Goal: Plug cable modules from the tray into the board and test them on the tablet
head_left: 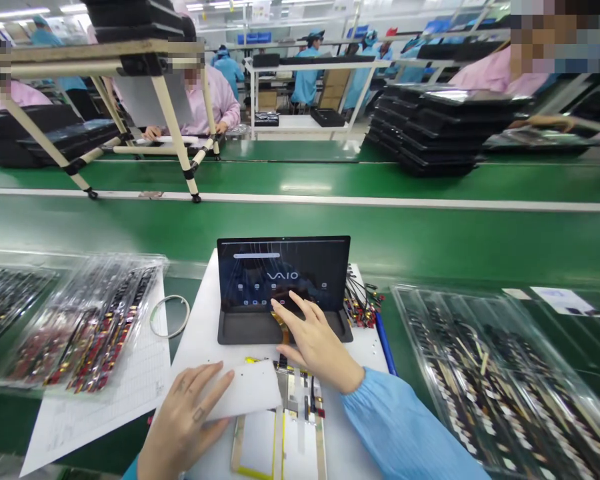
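Observation:
A lit tablet screen (283, 273) showing "VAIO" and app icons leans upright in a black stand (240, 328). My right hand (320, 343) is in front of it, fingers stretched out and holding nothing, the fingertips at the lower part of the screen; actual contact is hard to make out. My left hand (187, 413) grips a flat white block (250, 390), fingers on top and thumb along its near edge. Partly under that block lies an opened device body (305, 433) with battery cells and a circuit board. An orange flex cable (283, 328) runs between screen and body.
Clear trays of small cable parts lie left (90, 327) and right (485, 373). A wire ring (170, 316) rests by a paper sheet (105, 427). A blue pen-like tool (385, 343) and loose wired parts (363, 303) flank the white work board (195, 333). Co-workers sit across the green bench.

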Available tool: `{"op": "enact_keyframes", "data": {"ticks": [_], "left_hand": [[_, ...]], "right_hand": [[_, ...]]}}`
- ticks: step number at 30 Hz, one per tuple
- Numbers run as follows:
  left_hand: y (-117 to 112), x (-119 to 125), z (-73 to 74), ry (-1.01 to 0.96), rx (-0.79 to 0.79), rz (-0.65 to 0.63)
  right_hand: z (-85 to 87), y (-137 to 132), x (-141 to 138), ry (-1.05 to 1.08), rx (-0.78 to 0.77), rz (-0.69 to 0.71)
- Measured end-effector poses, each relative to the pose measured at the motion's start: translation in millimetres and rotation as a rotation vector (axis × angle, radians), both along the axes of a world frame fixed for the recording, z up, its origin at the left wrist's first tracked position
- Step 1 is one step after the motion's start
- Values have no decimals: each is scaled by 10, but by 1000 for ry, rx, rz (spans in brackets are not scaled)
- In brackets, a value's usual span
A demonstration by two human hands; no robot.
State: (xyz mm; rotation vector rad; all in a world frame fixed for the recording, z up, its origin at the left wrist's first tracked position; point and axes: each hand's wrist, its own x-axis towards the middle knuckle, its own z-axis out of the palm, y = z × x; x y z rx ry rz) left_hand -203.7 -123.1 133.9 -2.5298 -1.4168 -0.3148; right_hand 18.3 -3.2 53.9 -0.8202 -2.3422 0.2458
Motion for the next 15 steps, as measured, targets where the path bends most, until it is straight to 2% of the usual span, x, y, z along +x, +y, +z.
{"op": "enact_keyframes", "data": {"ticks": [4, 8, 11, 15], "left_hand": [[28, 82, 4, -15, -47, -29], [107, 254, 59, -37, -38, -107], [190, 432, 100, -70, -40, -199], [279, 622, 67, -94, -82, -315]], "right_hand": [[134, -61, 117, 121, -11, -41], [245, -261, 373, 324, -115, -198], [172, -403, 541, 403, -165, -286], [-38, -488, 641, 524, -195, -386]]}}
